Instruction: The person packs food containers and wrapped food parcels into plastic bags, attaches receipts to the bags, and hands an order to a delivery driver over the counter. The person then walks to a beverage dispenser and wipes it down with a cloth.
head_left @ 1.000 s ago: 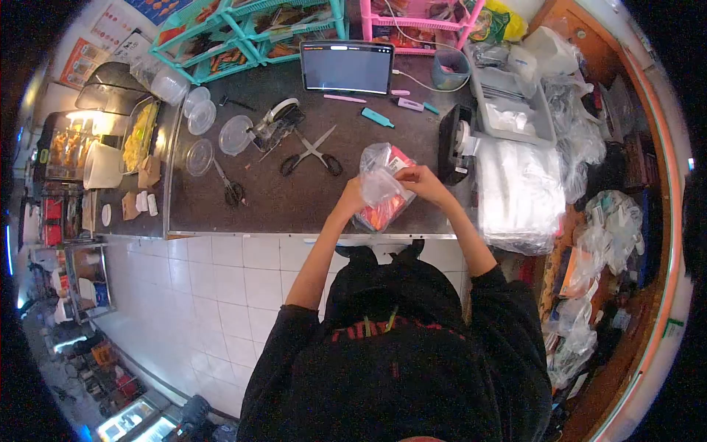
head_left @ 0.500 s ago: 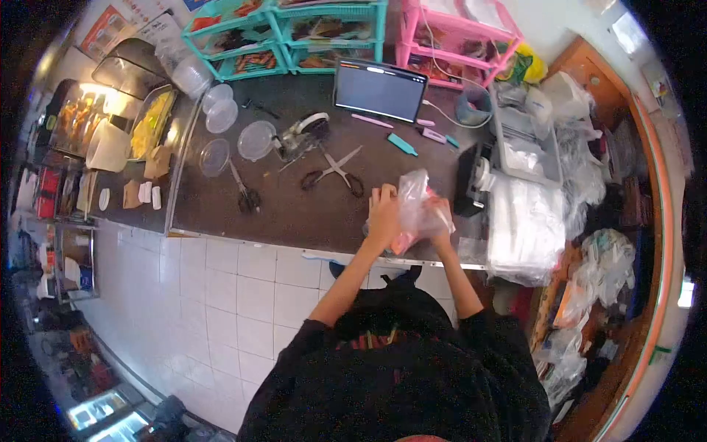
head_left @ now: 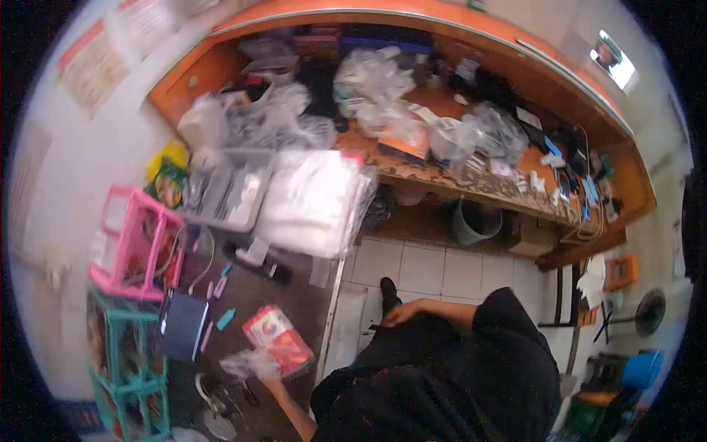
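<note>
My left hand point(head_left: 271, 374) is at the counter edge, its fingers partly covered by the crumpled end of a clear plastic bag point(head_left: 250, 362) that it grips. Next to it, a red and white packet point(head_left: 278, 340) lies on the dark counter, touching the bag; whether it is inside the bag I cannot tell. My right hand point(head_left: 400, 314) is away from the counter, low beside my dark clothing above the floor. It is blurred, and its fingers are not clear; no object shows in it.
A stack of white plastic bags point(head_left: 305, 199) and a grey tray point(head_left: 243, 214) sit at the counter's corner. Nearby are a black device point(head_left: 258, 261), a tablet point(head_left: 184, 324) and a pink rack point(head_left: 129, 243). A cluttered wooden shelf point(head_left: 471, 188) and a grey bin point(head_left: 477, 222) stand opposite.
My view has swung to the right. Both hands were together on the clear bag and red packet; my right hand has left them and dropped beside my body, while my left stays at the bag.
</note>
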{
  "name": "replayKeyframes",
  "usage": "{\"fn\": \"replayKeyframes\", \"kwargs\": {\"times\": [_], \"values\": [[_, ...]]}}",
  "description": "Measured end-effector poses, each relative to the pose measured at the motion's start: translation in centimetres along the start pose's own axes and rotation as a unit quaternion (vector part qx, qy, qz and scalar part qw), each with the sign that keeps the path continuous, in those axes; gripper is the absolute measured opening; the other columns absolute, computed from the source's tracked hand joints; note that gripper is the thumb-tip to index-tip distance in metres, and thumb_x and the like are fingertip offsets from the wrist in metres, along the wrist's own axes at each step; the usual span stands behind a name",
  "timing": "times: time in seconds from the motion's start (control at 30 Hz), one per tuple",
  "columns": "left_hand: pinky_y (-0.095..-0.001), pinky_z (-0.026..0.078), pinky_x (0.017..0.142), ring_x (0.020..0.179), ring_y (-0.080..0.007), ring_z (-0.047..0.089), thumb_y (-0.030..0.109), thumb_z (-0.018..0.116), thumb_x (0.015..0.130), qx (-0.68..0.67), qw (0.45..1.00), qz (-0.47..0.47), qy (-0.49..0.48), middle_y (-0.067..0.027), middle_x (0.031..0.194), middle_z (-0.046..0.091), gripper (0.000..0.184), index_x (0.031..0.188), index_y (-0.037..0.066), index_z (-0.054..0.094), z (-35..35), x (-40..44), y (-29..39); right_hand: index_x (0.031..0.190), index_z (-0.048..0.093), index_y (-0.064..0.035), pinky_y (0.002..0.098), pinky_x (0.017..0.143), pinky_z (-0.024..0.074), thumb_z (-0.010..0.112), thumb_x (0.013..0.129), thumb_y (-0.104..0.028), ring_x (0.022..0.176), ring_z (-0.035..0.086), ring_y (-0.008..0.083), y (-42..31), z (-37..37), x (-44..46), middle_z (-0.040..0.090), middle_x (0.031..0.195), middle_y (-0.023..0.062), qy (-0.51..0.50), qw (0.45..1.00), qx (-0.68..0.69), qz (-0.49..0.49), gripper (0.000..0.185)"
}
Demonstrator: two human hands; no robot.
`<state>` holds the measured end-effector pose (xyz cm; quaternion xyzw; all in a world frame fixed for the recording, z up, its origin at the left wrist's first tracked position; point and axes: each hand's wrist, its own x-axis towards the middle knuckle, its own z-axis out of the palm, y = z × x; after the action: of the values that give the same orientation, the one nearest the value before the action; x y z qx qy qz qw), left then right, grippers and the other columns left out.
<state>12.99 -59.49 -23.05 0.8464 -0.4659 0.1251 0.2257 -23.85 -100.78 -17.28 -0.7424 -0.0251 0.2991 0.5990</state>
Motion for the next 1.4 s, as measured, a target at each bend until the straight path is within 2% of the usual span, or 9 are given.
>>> {"fn": "replayKeyframes", "kwargs": {"times": [0.2, 0.33, 0.47, 0.57, 0.77, 0.9, 1.0, 1.2, 1.4], "values": [[-0.0294, 0.043, 0.071, 0.082, -0.0188, 0.052, 0.016, 0.048, 0.083, 0.02, 0.982, -0.123, 0.142, -0.0085, 0.092, 0.054, 0.028, 0.109, 0.005, 0.049, -4.2, 23.1, 11.2, 0.128, 0.043, -0.0065, 0.0353, 0.099, 0.03, 0.039, 0.091, -0.038, 0.123, 0.034, 0.0176, 8.2, 0.9, -10.6, 0.038, 0.134, 0.0048, 0.162, 0.877, 0.452, -0.03, 0.048], [-0.0323, 0.041, 0.079, 0.093, -0.0221, 0.05, 0.013, 0.048, 0.083, 0.032, 0.973, -0.003, 0.23, -0.013, 0.103, 0.051, 0.037, 0.118, 0.002, 0.043, -10.4, 37.3, 21.4, 0.125, 0.046, -0.0086, 0.0346, 0.097, 0.0316, 0.041, 0.09, -0.038, 0.116, 0.041, 0.0186, 23.2, 0.5, -9.5, 0.047, 0.125, 0.0053, 0.236, 0.924, 0.301, 0.016, 0.046], [-0.0373, 0.026, 0.1, 0.116, -0.0279, 0.038, 0.009, 0.049, 0.083, -0.08, 0.985, 0.041, -0.149, -0.0187, 0.125, 0.04, 0.047, 0.127, 0.0, 0.034, -8.2, 46.9, 34.6, 0.12, 0.05, -0.0079, 0.0359, 0.095, 0.0326, 0.045, 0.088, -0.038, 0.107, 0.048, 0.0217, 16.8, -5.5, -15.2, 0.057, 0.112, 0.0065, 0.295, 0.926, 0.097, 0.216, 0.044], [-0.0367, 0.035, 0.095, 0.111, -0.0282, 0.045, 0.019, 0.053, 0.085, -0.289, 0.9, 0.071, -0.317, -0.013, 0.131, 0.037, 0.054, 0.132, 0.007, 0.03, -5.4, 50.3, 47.6, 0.11, 0.055, -0.0064, 0.0305, 0.072, 0.0487, 0.047, 0.086, -0.025, 0.091, 0.06, 0.0181, 11.2, -7.9, -21.8, 0.064, 0.096, 0.0086, 0.412, 0.837, 0.34, 0.114, 0.032], [-0.0402, 0.033, 0.096, 0.114, -0.041, 0.038, 0.03, 0.057, 0.082, -0.112, 0.944, 0.073, -0.302, -0.0272, 0.124, 0.035, 0.063, 0.13, 0.0, 0.029, 5.8, 52.5, 47.8, 0.121, 0.043, -0.0009, 0.032, 0.081, 0.0476, 0.033, 0.087, -0.002, 0.095, 0.059, 0.024, 1.9, -14.7, -28.4, 0.051, 0.118, 0.0149, 0.613, 0.697, 0.367, -0.054, 0.035], [-0.0399, 0.033, 0.096, 0.118, -0.0372, 0.036, 0.032, 0.064, 0.077, -0.293, 0.894, -0.029, -0.339, -0.026, 0.128, 0.031, 0.08, 0.134, 0.0, 0.018, 9.7, 53.2, 46.6, 0.122, 0.042, -0.0014, 0.0306, 0.083, 0.0455, 0.039, 0.086, -0.001, 0.1, 0.056, 0.0225, -4.9, -23.5, -29.4, 0.043, 0.126, 0.0122, 0.541, 0.813, 0.21, -0.048, 0.036], [-0.0389, 0.03, 0.098, 0.12, -0.033, 0.034, 0.031, 0.07, 0.072, -0.556, 0.741, -0.215, -0.31, -0.0236, 0.133, 0.027, 0.09, 0.135, 0.001, 0.015, 14.9, 54.6, 48.0, 0.12, 0.043, -0.0027, 0.0326, 0.082, 0.0448, 0.044, 0.084, -0.003, 0.099, 0.056, 0.0226, -10.8, -30.5, -28.4, 0.043, 0.125, 0.0111, 0.503, 0.859, 0.073, -0.051, 0.036], [-0.038, 0.028, 0.1, 0.119, -0.0304, 0.035, 0.026, 0.077, 0.063, -0.389, 0.915, -0.062, -0.087, -0.0209, 0.133, 0.029, 0.097, 0.134, -0.001, 0.016, 25.9, 60.2, 51.4, 0.112, 0.047, -0.0038, 0.0385, 0.081, 0.0427, 0.049, 0.083, -0.012, 0.095, 0.052, 0.0334, -12.2, -39.3, -25.5, 0.046, 0.113, 0.014, 0.547, 0.825, -0.13, 0.051, 0.03], [-0.0344, 0.035, 0.093, 0.109, -0.0275, 0.046, 0.012, 0.069, 0.068, -0.486, 0.829, -0.188, -0.203, -0.0179, 0.116, 0.049, 0.062, 0.122, -0.003, 0.041, 27.0, 64.0, 50.8, 0.111, 0.047, -0.0008, 0.0389, 0.08, 0.0419, 0.049, 0.087, -0.017, 0.095, 0.051, 0.0348, -12.1, -41.6, -25.8, 0.048, 0.109, 0.0159, 0.539, 0.833, -0.067, 0.106, 0.029]]}}
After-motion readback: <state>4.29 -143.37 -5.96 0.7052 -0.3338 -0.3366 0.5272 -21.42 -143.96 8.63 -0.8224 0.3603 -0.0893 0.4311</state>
